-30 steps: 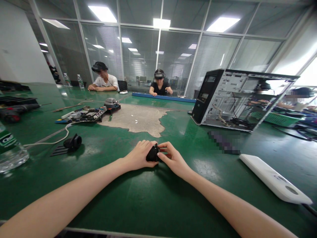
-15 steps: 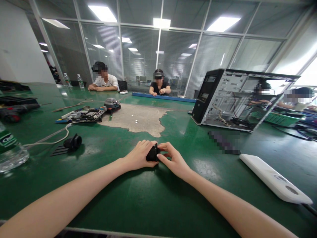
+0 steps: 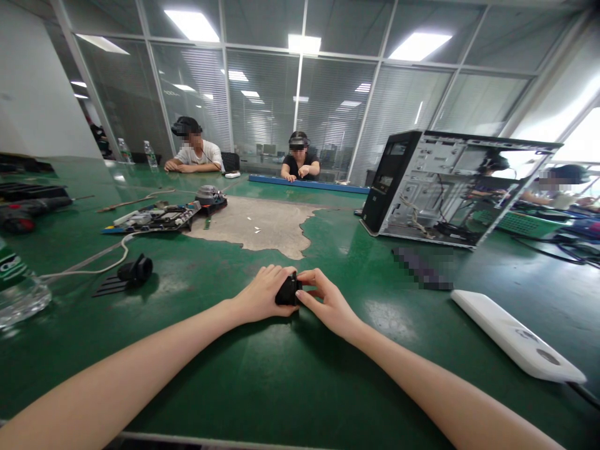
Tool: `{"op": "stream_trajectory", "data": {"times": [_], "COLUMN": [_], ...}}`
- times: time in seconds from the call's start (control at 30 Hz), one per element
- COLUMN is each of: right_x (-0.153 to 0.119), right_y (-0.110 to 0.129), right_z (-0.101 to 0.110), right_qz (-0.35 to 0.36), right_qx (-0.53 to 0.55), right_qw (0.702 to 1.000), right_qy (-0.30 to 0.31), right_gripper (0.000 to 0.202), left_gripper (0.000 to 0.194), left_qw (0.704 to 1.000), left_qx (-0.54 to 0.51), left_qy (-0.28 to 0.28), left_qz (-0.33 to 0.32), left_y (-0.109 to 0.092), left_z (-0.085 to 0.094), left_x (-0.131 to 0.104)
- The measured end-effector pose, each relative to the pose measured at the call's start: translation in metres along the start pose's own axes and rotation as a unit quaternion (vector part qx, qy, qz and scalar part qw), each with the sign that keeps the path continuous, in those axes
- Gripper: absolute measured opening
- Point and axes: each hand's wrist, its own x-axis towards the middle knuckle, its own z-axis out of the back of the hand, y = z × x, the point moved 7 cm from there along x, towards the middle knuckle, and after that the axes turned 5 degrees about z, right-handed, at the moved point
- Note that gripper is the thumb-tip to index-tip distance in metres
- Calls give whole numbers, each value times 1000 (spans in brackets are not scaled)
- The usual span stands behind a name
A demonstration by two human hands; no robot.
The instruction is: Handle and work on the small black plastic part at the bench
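A small black part (image 3: 286, 292), too dark to name, sits between my two hands just above the green table (image 3: 225, 387). Wrapped round it from the left is my left hand (image 3: 265, 292), fingers over the top and thumb below. My right hand (image 3: 323, 297) pinches its right side with thumb and fingertips. Much of the part is hidden by the fingers. To the left lies a black plastic piece (image 3: 135, 270) with a round end and flat prongs.
An open computer case (image 3: 435, 187) stands at the back right, near a white power bank-like block (image 3: 520, 337). Circuit board (image 3: 159, 215), cable (image 3: 117, 256), water bottle (image 3: 21, 287) and power drill (image 3: 32, 206) occupy the left. Two people (image 3: 300, 159) sit across the table; others work at far right.
The view has shifted very slightly. Both hands keep the same hold on the black part, with no clear movement of it.
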Motion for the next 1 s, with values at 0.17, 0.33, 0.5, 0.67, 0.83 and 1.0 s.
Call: {"op": "stream_trajectory", "data": {"times": [0.17, 0.33, 0.5, 0.67, 0.83, 1.0], "right_x": [1, -1, -1, -1, -2, -1], "right_y": [-11, -7, 0, -14, -7, -2], "right_z": [-2, -3, -1, -3, -3, 0], "right_qz": [-54, -33, 15, -55, -29, -5], "right_qx": [-9, 9, 0, 10, 22, 19], "right_qw": [999, 999, 1000, 998, 999, 1000], "right_qy": [5, 17, 2, 10, 16, -5], "right_gripper": [28, 25, 18, 28, 24, 15], "left_gripper": [58, 55, 55, 55, 55, 55], "left_qw": [1000, 1000, 1000, 1000, 1000, 1000], "left_qx": [3, 2, -3, 1, 13, 8], "left_qy": [3, 3, 3, 4, 0, -5], "left_qz": [0, 1, 2, 3, -4, -4], "left_y": [-1, 0, 0, -1, -1, -2], "left_z": [0, 0, 0, 1, 1, 1], "left_x": [0, 0, 1, 0, 0, 1]}}
